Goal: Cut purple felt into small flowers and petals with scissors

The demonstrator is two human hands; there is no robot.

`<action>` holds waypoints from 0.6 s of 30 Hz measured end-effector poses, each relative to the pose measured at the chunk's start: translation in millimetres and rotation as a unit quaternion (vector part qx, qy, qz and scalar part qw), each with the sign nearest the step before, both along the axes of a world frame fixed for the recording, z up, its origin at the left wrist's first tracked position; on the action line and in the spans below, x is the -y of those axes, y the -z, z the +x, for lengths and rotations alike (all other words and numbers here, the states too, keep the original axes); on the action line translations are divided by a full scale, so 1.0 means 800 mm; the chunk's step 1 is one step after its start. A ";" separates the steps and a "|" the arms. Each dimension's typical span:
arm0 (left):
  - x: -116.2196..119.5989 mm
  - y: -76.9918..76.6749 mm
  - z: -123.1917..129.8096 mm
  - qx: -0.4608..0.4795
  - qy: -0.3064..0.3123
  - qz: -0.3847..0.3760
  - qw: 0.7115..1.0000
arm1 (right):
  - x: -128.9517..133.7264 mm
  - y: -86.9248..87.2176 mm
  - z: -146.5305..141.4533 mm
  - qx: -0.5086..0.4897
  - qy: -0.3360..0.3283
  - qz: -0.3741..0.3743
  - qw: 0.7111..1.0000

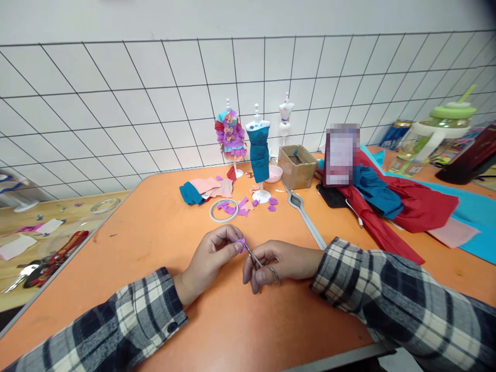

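Between the thumb and fingers of my left hand [213, 257] is a small piece of purple crepe paper [242, 244]. My right hand [277, 262] grips a pair of small metal scissors [256, 260], thumb and fingers at the handle loops. The blades point up and left and meet the purple piece; I cannot tell how far they are apart. Beyond my hands lie a roll of tape [224, 211], purple scraps [244, 207] and small purple rounds [273, 202]. A mini dress form [258, 150] wrapped in teal stands behind them.
Another dress form [231, 135] wears a ruffled purple dress; a bare one [285, 116] stands behind. A cardboard box [297, 168], pink bowl [274, 174] and propped phone [341, 155] are at the back. Red crepe paper [422, 201] and a lidded jug [436, 137] sit right.
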State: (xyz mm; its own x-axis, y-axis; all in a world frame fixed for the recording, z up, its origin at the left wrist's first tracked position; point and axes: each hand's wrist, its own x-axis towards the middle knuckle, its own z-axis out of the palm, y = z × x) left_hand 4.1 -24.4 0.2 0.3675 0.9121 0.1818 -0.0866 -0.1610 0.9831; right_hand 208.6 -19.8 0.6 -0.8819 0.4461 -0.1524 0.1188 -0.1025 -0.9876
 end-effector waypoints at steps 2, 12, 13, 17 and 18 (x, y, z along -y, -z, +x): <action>0.000 0.000 0.000 -0.004 0.002 -0.002 1.000 | 0.001 0.001 -0.001 0.003 0.009 0.001 1.000; -0.003 0.001 -0.003 -0.024 -0.004 -0.010 1.000 | -0.001 0.005 -0.007 0.042 0.056 0.013 0.997; -0.003 0.001 -0.003 -0.018 -0.006 -0.009 1.000 | -0.001 0.005 -0.006 0.047 0.059 0.013 0.997; 0.000 0.001 -0.003 0.016 -0.004 -0.019 1.000 | 0.000 0.001 -0.004 0.050 0.041 0.006 0.998; 0.000 0.001 -0.004 0.022 0.004 -0.023 0.999 | 0.000 -0.001 -0.004 0.046 0.030 0.005 0.998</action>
